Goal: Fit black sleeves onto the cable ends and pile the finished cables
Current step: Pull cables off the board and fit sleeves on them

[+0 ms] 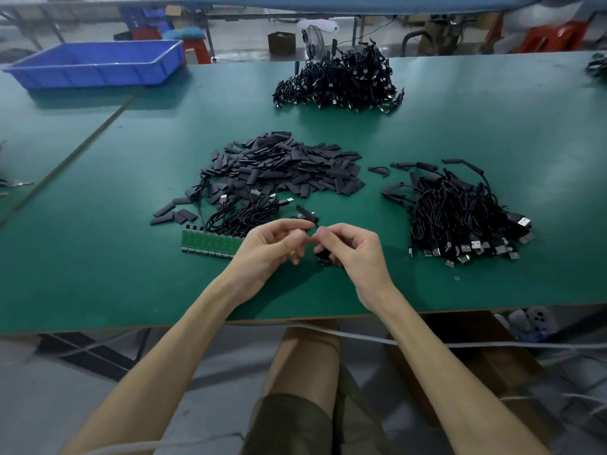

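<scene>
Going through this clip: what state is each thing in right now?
Left hand: pinches a sleeve.
Right hand: grips a cable.
Sleeve pile: loose heap, mid-table.
Right cable pile: heaped, sleeves visible on some ends.
Far cable pile: heaped.
Board: flat, beside loose cables.
Bin: upright, far left.

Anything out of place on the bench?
Minor: a few stray sleeves lie apart, near-left of the sleeve pile; a small ring sits alone near the right cable pile. No visible damage.
</scene>
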